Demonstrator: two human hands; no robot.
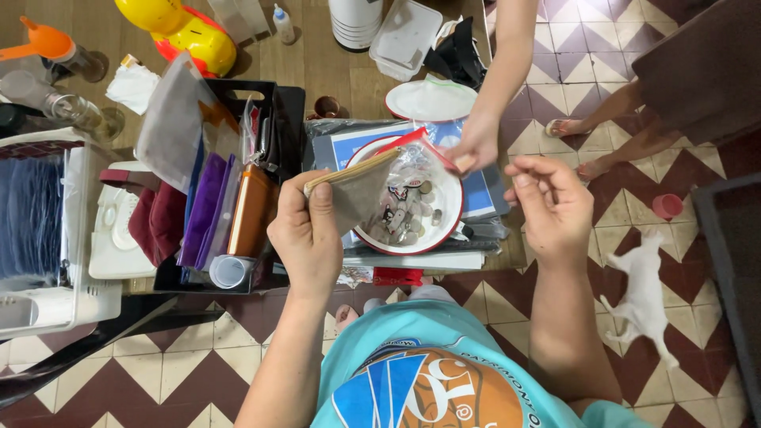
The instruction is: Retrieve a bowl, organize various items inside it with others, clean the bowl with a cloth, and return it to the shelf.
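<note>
Shirt: turquoise with an orange and blue print, nearest of all, at the bottom edge.
Floor: maroon and cream zigzag tiles, near and to the right.
Cat: white, on the tiles at the near right.
Left hand: raised over the near edge of the desk, fingers clamped on the top of a grey zip bag.
Grey zip bag: flat, held tilted over the left rim of the bowl, mouth pinched shut.
Right hand: just right of the bowl, fingers curled loosely together, holding nothing visible.
Bowl: white enamel with a red rim, on the desk between the two hands, small stones inside.
Clear bag: red-edged, lying over the far part of the bowl.
Other person's hand: reaching in from the far side, fingertips at the clear bag's edge.
Black tray: left of the bowl, packed with purple and orange pouches.
Plate: white, red-rimmed, farther back on the desk.
</note>
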